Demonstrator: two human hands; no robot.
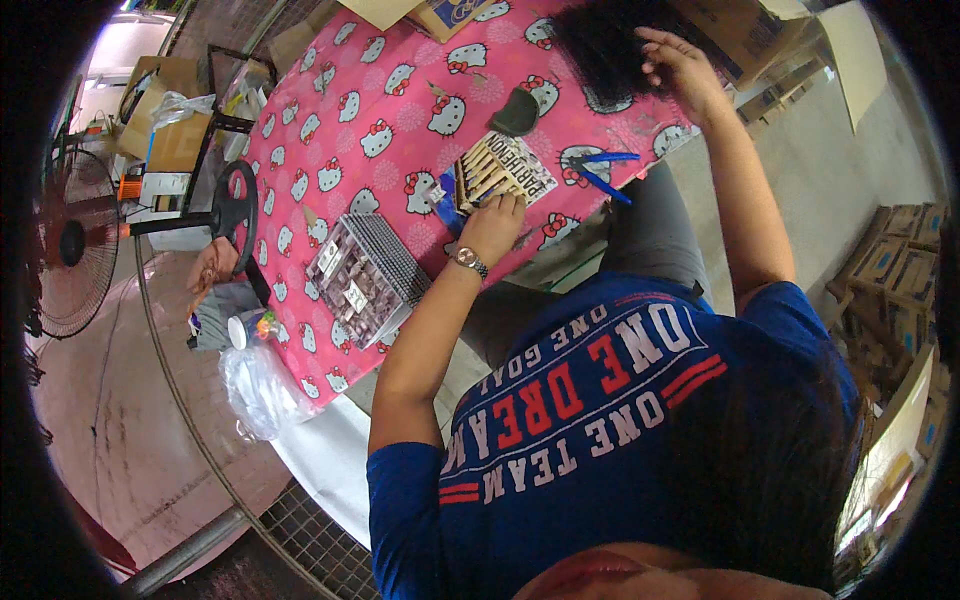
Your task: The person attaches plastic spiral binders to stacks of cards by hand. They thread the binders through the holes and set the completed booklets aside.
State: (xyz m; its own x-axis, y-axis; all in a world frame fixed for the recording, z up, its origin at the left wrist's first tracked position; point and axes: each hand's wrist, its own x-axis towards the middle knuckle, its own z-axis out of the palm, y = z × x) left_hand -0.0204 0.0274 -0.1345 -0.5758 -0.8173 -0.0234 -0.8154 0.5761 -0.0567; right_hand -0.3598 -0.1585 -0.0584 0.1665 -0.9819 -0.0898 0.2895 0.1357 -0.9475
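My left hand (pixel 492 226) lies at the near edge of a printed card (pixel 530 170) that carries a row of pale, stick-like pieces (pixel 488 172). Its fingers are curled down against these pieces, and their tips are partly hidden. Out at the far right of the table, my right hand (pixel 682 72) hovers by a spread of fine black hair-like strands (pixel 598 48), fingers apart. Beyond the card sits a dark green rounded pad (pixel 515 113). A blue V-shaped tool (pixel 607 178), perhaps tweezers, lies near the table's edge. Left of my forearm is a grey stack of flat cases (pixel 365 280).
The pink cartoon-print tablecloth (pixel 325 178) covers the table. At its left stand a black wheel-shaped ring (pixel 240 215), a fan (pixel 75 240), a clear plastic bag (pixel 258 390) and a lidded tub (pixel 243 330). Cardboard boxes (pixel 895 260) are stacked on the floor at right.
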